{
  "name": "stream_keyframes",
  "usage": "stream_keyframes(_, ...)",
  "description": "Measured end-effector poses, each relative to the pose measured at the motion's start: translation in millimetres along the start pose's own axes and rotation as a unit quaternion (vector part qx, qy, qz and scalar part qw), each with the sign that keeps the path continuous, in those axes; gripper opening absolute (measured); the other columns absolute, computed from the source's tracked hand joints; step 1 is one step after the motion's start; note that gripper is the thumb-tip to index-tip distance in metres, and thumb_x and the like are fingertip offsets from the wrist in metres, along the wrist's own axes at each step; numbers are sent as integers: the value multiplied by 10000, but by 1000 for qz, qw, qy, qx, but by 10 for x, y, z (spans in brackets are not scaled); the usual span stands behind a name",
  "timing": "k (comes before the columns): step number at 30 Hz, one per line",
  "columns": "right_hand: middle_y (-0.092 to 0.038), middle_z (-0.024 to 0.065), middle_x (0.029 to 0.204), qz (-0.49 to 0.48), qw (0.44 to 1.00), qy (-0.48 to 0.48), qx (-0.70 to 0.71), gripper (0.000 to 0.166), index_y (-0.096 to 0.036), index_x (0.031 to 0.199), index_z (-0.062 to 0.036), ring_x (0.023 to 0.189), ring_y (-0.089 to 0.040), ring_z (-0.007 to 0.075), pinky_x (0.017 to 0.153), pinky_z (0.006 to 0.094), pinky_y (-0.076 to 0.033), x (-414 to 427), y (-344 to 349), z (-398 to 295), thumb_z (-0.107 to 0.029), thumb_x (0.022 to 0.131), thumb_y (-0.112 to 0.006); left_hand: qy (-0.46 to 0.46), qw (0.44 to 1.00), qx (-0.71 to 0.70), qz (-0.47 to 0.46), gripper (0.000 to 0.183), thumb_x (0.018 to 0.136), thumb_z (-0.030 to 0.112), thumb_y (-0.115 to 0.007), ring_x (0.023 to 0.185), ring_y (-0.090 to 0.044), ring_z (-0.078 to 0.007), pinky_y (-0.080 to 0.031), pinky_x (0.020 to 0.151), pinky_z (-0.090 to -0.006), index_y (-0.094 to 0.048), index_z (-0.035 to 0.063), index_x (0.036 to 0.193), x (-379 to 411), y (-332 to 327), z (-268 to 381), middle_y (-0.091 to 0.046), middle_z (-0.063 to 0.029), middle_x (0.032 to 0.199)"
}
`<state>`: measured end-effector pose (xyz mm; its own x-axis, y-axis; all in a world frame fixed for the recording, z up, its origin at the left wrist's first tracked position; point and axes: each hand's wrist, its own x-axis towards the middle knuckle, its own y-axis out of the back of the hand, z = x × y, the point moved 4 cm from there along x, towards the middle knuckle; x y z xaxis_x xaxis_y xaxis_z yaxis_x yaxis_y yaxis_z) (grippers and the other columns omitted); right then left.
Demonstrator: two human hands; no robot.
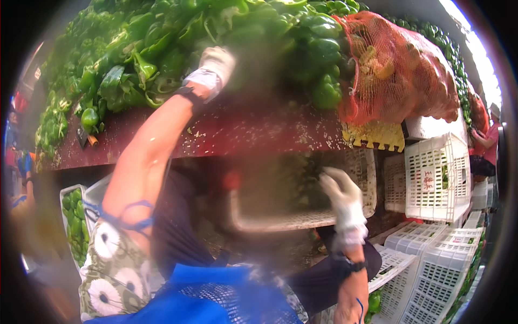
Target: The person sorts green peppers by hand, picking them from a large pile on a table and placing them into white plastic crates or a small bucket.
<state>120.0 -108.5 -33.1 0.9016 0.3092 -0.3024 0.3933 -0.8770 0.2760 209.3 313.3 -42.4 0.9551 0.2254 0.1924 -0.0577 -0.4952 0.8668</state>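
My left hand (216, 69), in a white glove, reaches up to the near edge of a large heap of green bell peppers (162, 44). Its fingers look curled, but blur hides whether anything is in them. Lower on the right, my gloved right hand (344, 196) hovers over a plastic crate (368, 182) under the table edge, fingers apart and nothing visible in them. Dark contents show dimly inside that crate; a hazy patch covers the middle of the view. Pale seeds are scattered on the dark red tabletop (259, 131) between the heap and its front edge.
A red mesh sack (400, 69) leans on the heap at right, above a yellow toothed piece (374, 135). White crates (439, 178) stack at right. A knife (87, 137) lies at left; a crate of peppers (75, 218) stands below. One person (487, 137) is at far right.
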Motion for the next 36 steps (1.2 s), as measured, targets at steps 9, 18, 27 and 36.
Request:
stream_keyframes(9,-586,79,937,-63,954,-37,290,216,-553,976,-30,783,-565,188,694,311,-491,982,-1422,-67,-239,928,-522,-9,886,-461,-56,265,757,180,-707,834,-642,-334,-532,760,-389,-637,100,1000,-1171,683,781,-638,-162,912)
stream_keyframes(18,-593,118,1079,-97,977,-73,176,430,-526,1171,-56,938,-571,230,786,358,-492,1075,-1412,-333,-409,926,-512,-96,614,-742,-251,201,741,11,-642,695,-514,-60,-439,657,-207,-593,50,932,-1264,718,969,-549,46,787)
stream_keyframes(27,-600,133,1128,-57,972,-93,209,542,-518,1267,-74,989,-573,246,818,379,-491,662,-1054,-283,-496,925,-511,-168,856,-467,144,206,737,-34,-640,758,-608,-104,-504,665,-273,-685,62,914,-1602,1215,1222,-676,-7,827)
stream_keyframes(36,-607,121,1060,13,908,-95,407,503,-534,1237,-82,910,-569,227,775,367,-490,-182,-551,-19,-478,927,-521,55,705,-696,-127,399,781,225,-734,817,-614,-188,-489,750,-264,-644,77,1140,-1811,732,1294,-653,-73,911)
